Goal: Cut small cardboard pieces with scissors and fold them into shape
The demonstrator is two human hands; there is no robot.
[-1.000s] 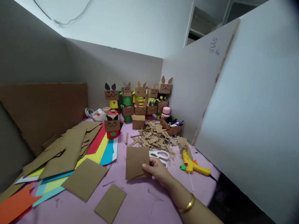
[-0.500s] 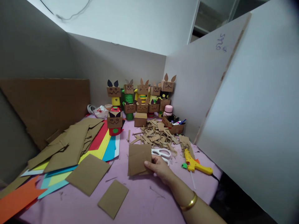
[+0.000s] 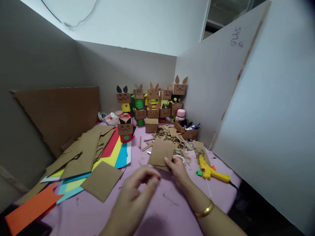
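Note:
My right hand (image 3: 178,168) pinches a small stack of rectangular cardboard pieces (image 3: 161,152), thumb on top, above the table. My left hand (image 3: 137,191), blurred by motion, is in front of and below the stack, apart from it. Its fingers are loosely curled, a gap shows between thumb and index finger, and nothing is seen held. White-handled scissors (image 3: 181,158) lie partly hidden behind the stack. A larger cardboard square (image 3: 102,180) lies flat to the left.
Cardboard animal figures (image 3: 152,95) stand at the back. Cardboard scraps (image 3: 173,132) lie before them. A yellow glue gun (image 3: 213,172) lies right, near a box of pens (image 3: 189,131). Cardboard sheets (image 3: 82,152) and coloured paper (image 3: 34,208) cover the left. Partition walls (image 3: 128,62) enclose the table.
My left hand has come into view from below and covers where a small cardboard piece lay. My right hand has moved the stack slightly up and right. The view has shifted a little.

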